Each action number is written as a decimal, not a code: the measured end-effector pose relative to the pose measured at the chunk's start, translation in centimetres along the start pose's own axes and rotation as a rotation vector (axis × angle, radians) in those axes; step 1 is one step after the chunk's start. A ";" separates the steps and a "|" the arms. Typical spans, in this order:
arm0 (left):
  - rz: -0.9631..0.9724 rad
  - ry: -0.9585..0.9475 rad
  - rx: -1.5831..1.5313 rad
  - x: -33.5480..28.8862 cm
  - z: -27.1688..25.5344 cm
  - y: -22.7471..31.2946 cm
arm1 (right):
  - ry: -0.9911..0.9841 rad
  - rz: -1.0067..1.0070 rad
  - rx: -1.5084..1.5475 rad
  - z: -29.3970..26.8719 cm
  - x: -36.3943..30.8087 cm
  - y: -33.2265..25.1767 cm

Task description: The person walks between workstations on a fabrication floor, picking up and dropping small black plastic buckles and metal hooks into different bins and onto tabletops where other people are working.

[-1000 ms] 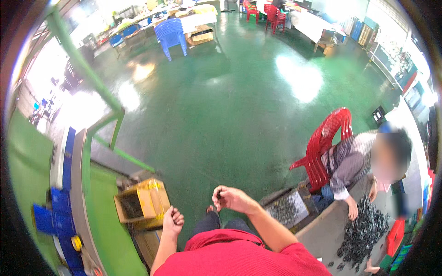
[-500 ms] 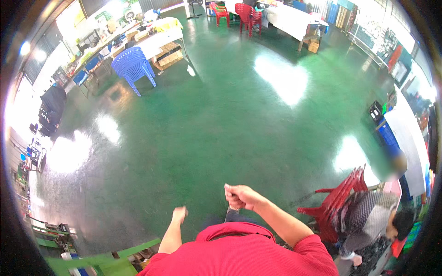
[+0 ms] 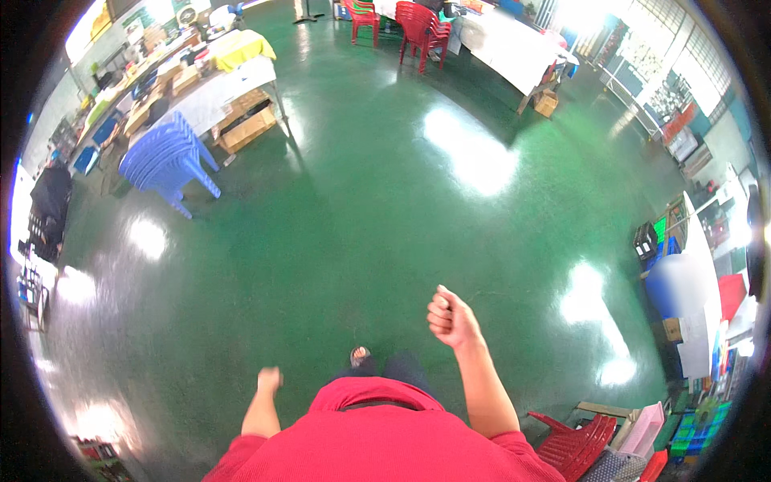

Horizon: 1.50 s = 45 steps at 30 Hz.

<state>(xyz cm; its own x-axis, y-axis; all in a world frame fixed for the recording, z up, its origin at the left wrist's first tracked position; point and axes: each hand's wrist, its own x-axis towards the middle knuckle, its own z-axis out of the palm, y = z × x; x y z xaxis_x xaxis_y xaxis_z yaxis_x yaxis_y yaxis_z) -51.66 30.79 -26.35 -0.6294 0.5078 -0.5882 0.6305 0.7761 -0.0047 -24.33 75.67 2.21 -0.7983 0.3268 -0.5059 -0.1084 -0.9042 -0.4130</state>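
I look down over my red shirt at a glossy green floor (image 3: 361, 209). My right hand (image 3: 451, 317) is raised in front of me, curled into a fist; nothing shows in it. My left hand (image 3: 269, 378) hangs lower at my left side, fingers also curled, small and blurred. One sandalled foot (image 3: 359, 354) shows between my arms.
A stack of blue plastic chairs (image 3: 165, 161) stands far left beside tables with cardboard boxes (image 3: 245, 128). Red chairs (image 3: 422, 28) and a long white table (image 3: 514, 48) are at the back. A red chair (image 3: 580, 442) and crates (image 3: 699, 426) sit at lower right.
My view has swung away from the worktable, the seated person and the yellow box, out toward the wide floor. My right hand has closed and lifted; the left arm has dropped.
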 end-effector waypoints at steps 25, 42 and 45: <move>0.060 -0.682 0.101 86.4 -57.7 19.7 | 0.177 -0.041 -0.212 21.3 100.5 -72.3; 0.359 0.331 -0.623 160.8 -134.3 57.6 | 0.180 -0.178 0.268 24.7 154.7 -123.2; 0.140 0.067 -0.162 167.4 -125.2 48.5 | 0.040 -0.186 0.084 37.5 168.4 -132.9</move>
<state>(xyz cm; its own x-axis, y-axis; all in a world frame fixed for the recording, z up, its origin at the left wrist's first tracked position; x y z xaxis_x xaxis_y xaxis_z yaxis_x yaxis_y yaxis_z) -183.33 200.30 -23.80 -0.5730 0.6342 -0.5192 0.6359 0.7436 0.2064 -166.62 240.54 0.28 -0.7358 0.4991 -0.4578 -0.3020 -0.8468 -0.4379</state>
